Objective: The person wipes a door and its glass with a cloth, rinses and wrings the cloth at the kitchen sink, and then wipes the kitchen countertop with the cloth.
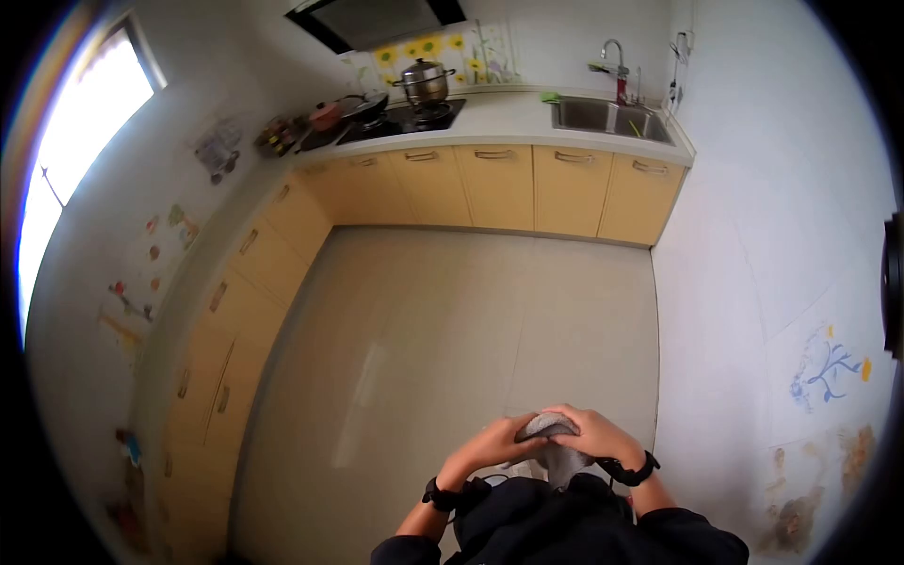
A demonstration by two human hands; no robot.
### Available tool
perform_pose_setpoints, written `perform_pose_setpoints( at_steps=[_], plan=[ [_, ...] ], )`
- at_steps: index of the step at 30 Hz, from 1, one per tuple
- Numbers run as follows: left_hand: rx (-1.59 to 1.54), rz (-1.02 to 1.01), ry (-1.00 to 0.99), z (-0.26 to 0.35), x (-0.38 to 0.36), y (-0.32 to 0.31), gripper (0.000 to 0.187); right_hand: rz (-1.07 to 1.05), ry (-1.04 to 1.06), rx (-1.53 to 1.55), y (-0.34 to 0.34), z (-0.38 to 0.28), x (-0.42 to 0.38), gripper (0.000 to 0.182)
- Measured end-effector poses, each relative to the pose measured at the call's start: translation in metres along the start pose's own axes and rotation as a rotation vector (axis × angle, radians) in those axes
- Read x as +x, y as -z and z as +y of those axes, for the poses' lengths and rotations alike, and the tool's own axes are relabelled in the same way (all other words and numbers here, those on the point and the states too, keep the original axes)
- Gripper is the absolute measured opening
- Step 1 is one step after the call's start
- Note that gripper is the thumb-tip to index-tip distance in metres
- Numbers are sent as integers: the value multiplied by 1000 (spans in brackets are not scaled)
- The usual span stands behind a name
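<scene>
A grey cloth (550, 427) is bunched up near the body at the bottom of the head view, and part of it hangs down below the hands. My left hand (504, 441) grips it from the left side, fingers curled round its edge. From the right, my right hand (591, 433) holds the same cloth, its fingers over the top. The two hands are close together, with the cloth between them. Black bands circle both wrists. What lies beneath the cloth is mostly hidden by the hands and dark clothing.
Ahead, a white counter (513, 115) bears a steel pot (425, 85) on a black stove (400, 121) and has a sink (612, 117). Yellow cabinets (494, 184) line the back and left. A white wall (753, 188) rises at the right above the tiled floor (452, 320).
</scene>
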State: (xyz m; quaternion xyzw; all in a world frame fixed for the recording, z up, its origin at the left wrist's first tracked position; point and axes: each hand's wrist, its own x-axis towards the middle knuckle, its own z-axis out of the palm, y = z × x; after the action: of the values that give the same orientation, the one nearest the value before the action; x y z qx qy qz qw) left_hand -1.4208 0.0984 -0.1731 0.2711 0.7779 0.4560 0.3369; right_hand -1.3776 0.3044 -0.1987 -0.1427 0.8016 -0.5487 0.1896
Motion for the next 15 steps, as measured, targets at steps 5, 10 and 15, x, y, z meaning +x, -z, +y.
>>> perform_pose_setpoints(
  at_steps=[5,10,15],
  plan=[
    [60,-80,149,-41,66,49,39,132,-25,89,57,23,81,29],
    [86,2,202,-104,167,124,35,485,50,169,148,62,188,25],
    [135,214,177,-87,265,236,32,646,-14,-80,259,96,299,23]
  ],
)
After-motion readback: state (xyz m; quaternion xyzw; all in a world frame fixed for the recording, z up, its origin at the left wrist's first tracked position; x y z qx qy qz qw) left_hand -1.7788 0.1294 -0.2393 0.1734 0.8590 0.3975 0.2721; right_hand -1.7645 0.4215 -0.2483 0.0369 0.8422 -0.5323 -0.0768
